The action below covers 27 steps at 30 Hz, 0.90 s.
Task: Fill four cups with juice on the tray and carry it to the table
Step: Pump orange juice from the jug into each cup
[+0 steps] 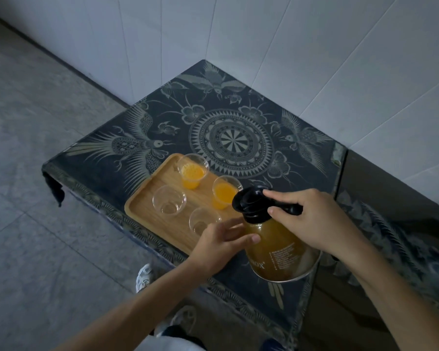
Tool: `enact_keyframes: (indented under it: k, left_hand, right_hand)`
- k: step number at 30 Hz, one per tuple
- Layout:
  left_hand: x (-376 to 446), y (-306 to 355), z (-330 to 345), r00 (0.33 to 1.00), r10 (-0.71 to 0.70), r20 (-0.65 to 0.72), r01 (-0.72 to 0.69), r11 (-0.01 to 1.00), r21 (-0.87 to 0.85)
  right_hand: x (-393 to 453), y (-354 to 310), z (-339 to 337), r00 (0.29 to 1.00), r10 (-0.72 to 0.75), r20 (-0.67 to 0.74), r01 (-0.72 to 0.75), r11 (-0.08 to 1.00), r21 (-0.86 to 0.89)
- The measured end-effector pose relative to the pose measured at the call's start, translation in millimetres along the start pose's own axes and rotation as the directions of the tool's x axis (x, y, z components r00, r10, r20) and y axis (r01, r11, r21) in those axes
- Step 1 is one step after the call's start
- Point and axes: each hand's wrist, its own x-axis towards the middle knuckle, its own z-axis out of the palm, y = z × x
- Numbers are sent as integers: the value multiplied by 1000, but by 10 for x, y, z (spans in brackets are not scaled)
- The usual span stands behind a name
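A wooden tray (147, 198) lies on a dark patterned table and carries four clear cups. The far cup (192, 171) and the right cup (224, 192) hold orange juice. The left cup (169, 202) and the near cup (203, 220) look empty. A glass jug (279, 252) of juice with a black lid is tilted above the tray's near right end, its spout toward the right cup. My right hand (312, 219) grips the jug's black handle. My left hand (219, 243) rests with straight fingers against the jug's side, partly covering the near cup.
The table's cloth (233, 140) bears a round medallion and bird motifs; the table sits in a corner of white tiled walls (289, 46). Grey tiled floor (36, 173) lies to the left. A second patterned surface (390, 236) adjoins on the right. My shoes show below the table edge.
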Motion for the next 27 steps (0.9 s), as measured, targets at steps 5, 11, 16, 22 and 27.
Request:
enact_keyframes:
  k: [5,11,16,22,27]
  left_hand:
    - [-152,-237,-52,998,-61,20,62,997,-34]
    - [-231,-387,-175,993,-118,25,119,990,-72]
    - [-268,-494,-269,985,-166,49,171,978,-122]
    - [-281,-515,-383,968,-236,81,246,958,-149]
    - [-258,-523,-436,964,-250,93,263,950,-167]
  right_hand:
    - [-89,9,189,995,5,103,-3,1000,-23]
    - [-42,-37,382,987,25,160,-12,997,-81]
    - [17,-105,503,982,28,189,-3,991,-132]
    - [108,-243,585,975,43,217,2,979,-205]
    - [192,-326,614,970,56,236,3,971,-239]
